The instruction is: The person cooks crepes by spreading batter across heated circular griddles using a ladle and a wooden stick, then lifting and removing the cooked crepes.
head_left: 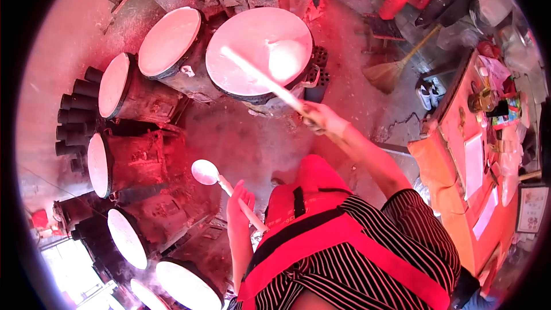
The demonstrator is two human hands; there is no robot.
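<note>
My right hand point(322, 119) is closed around a long pale stick point(267, 82). The stick reaches over the large round pot point(258, 99), and its far end is at the pale contents point(247, 34); whether it dips below the surface I cannot tell. A white glare patch covers part of that surface. Lower down, my left hand point(240, 202) grips the handle of a ladle point(205, 172). The ladle's round whitish bowl hangs over the floor, apart from any pot.
More pots on stoves, such as this one point(169, 43), curve along the left, with dark cylindrical briquettes point(77, 115) behind them. A broom point(390, 74) and shoes point(427, 95) lie right of the big pot. An orange-covered table point(442, 166) with papers and bottles stands at right.
</note>
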